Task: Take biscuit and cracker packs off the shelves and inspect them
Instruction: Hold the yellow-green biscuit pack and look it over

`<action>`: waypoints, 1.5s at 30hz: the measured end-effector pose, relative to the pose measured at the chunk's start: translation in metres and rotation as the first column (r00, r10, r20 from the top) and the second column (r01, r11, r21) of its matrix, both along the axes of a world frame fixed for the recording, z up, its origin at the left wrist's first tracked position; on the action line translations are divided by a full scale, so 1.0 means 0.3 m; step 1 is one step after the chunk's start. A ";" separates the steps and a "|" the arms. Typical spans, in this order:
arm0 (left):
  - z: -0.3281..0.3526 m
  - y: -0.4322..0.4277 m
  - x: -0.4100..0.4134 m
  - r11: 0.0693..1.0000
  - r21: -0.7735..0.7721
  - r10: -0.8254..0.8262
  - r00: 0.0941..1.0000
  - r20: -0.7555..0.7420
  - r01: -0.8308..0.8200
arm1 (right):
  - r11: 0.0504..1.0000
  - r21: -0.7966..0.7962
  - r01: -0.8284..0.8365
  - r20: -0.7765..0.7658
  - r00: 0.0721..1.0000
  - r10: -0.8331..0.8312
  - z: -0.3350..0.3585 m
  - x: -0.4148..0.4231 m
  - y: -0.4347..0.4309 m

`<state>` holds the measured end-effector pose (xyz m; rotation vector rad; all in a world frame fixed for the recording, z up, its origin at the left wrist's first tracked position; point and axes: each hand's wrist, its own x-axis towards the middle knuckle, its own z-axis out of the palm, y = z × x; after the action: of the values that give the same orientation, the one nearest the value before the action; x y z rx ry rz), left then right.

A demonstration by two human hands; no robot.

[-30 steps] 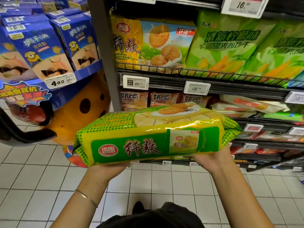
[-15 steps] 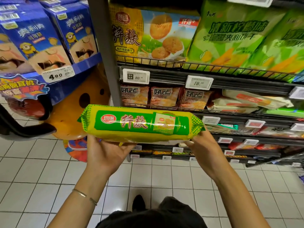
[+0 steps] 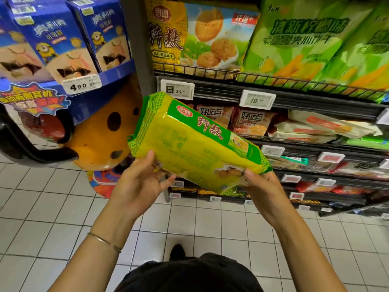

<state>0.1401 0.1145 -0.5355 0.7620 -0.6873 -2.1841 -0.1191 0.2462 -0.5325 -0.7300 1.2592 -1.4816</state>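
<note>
A long yellow and green biscuit pack (image 3: 193, 146) is held in front of the shelves, tilted so its left end points up and away and its yellow underside faces me. My left hand (image 3: 139, 184) supports it from below, thumb against the near edge and fingers under it. My right hand (image 3: 263, 186) grips the lower right end, fingers curled round the crimped seal. A matching yellow pack (image 3: 193, 36) stands on the upper shelf.
Green lemon biscuit bags (image 3: 311, 41) fill the upper shelf at right, above price tags (image 3: 257, 99). Lower shelves hold smaller packs (image 3: 251, 121). At left, blue boxes (image 3: 54, 43) sit on a display stand with an orange cookie figure (image 3: 105, 133). White tiled floor lies below.
The pack has been turned from level with its green label facing me to tilted with its left end raised. My left hand slid from the left end toward the middle underside.
</note>
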 end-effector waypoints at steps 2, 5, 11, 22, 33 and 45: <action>0.006 0.021 -0.017 0.999 -0.036 0.031 0.999 0.017 -0.031 | 1.000 -0.007 0.008 0.030 1.000 -0.008 -0.004 -0.008 0.016; 0.032 0.061 -0.037 0.998 -0.057 0.045 0.996 0.080 -0.041 | 1.000 0.000 0.019 0.087 0.996 -0.019 -0.001 -0.019 0.049; 0.097 0.166 -0.089 0.990 -0.138 0.031 0.979 0.203 -0.002 | 0.998 0.020 0.062 0.285 0.956 -0.065 -0.065 -0.048 0.144; 0.110 0.368 -0.114 0.953 -0.300 0.067 0.941 0.333 0.038 | 0.997 -0.033 0.073 0.497 0.867 -0.047 -0.133 -0.050 0.272; 0.142 0.463 -0.221 0.973 -0.070 0.220 0.975 0.012 -0.219 | 0.995 0.080 0.063 0.165 0.983 -0.075 -0.004 -0.126 0.355; 0.105 0.406 -0.152 0.958 0.064 0.277 0.959 0.064 -0.281 | 0.988 -0.115 -0.104 -0.622 0.783 0.010 0.025 -0.117 0.402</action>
<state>0.0946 0.2363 -0.5038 0.9018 -0.4953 -1.9442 -0.1541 0.3669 -0.5251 -1.4284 1.6033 -1.3282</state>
